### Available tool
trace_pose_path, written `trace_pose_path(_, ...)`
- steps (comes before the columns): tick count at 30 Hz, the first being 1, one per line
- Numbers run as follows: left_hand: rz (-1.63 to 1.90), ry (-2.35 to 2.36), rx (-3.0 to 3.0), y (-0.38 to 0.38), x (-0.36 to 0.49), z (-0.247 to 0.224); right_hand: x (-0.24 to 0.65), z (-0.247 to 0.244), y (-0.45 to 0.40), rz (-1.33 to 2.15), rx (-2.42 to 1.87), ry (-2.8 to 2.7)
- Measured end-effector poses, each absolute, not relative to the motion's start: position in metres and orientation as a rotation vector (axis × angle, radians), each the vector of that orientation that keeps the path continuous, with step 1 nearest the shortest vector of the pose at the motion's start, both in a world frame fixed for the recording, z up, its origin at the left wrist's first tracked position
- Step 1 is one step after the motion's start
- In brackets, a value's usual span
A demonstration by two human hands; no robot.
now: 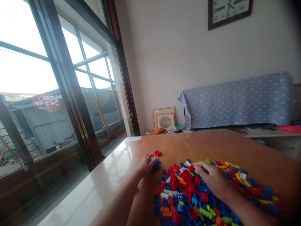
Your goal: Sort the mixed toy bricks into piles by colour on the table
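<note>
A large spread of mixed toy bricks [188, 201] in red, blue, white, green, orange and yellow lies on the wooden table [183, 144]. My left hand [146, 164] rests beside a small group of blue bricks [156, 164], its fingers apart and touching or just over them. Just beyond those fingers sits a red brick cluster [157, 153]. Over the far edge of the spread, my right hand [209, 174] has its thumb and fingers bent down near red and white bricks; whether a brick is between its fingertips is too small to tell.
Sliding glass windows [89, 78] stand on the left. Behind the table are framed pictures [165, 121], an orange cloth [158, 131] and a shelf with an object under a blue patterned cover [237, 103]. A clock [229, 12] hangs on the wall.
</note>
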State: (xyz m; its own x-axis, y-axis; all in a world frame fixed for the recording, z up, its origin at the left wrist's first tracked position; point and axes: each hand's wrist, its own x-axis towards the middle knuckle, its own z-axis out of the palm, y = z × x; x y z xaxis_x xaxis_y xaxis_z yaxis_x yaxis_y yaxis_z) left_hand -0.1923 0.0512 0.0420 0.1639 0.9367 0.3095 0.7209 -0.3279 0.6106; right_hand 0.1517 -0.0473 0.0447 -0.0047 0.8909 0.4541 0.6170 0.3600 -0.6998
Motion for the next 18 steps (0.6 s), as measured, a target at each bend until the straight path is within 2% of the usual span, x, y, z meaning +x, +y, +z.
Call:
trace_pose_path(8,1.11,1.762,1.791,-0.017,-0.239,0.07,0.155,0.047,-0.051,0.371,-1.353,-1.729)
trace_pose_path(12,0.964,1.838,1.644,-0.063,-0.264,0.061,0.156,0.044,-0.051,0.37,-1.341,-1.741)
trace_pose_path(18,0.71,1.998,2.0,-0.085,-0.26,0.041,0.158,0.042,-0.051,0.366,-1.311,-1.733)
